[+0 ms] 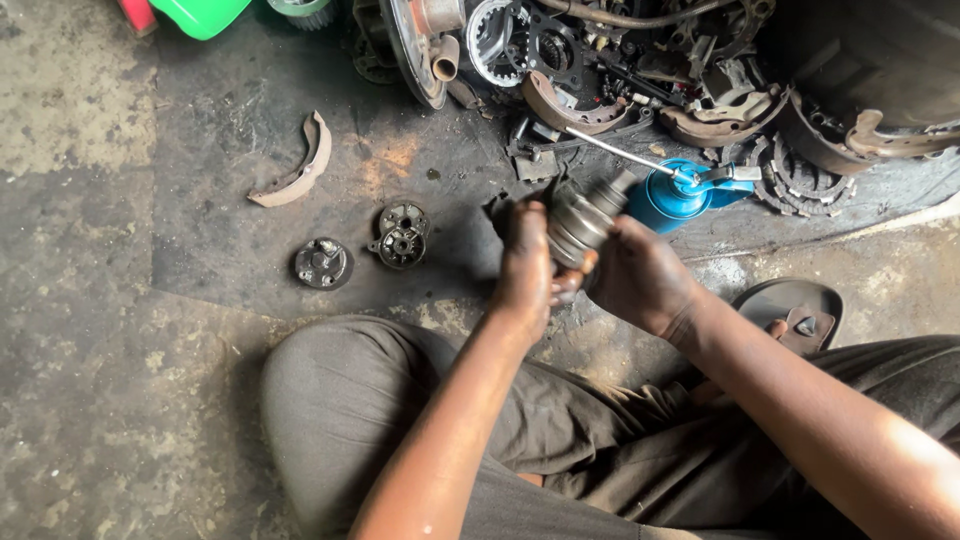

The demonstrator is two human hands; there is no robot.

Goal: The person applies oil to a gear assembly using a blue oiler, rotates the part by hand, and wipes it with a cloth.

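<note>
Both of my hands hold a greasy grey cylindrical metal part with ribbed rings, lifted above the dark floor. My left hand wraps its near side from the left. My right hand cups it from the right and below. The part's narrower end points up and to the right, toward a blue oil can with a long thin metal spout. My knees, in grey trousers, fill the lower part of the view.
Two small round metal end caps lie on the oily floor to the left. A curved brake shoe rests further left. Piled gears, brake shoes and scrap parts crowd the top. A green plastic container sits top left. A sandal is at right.
</note>
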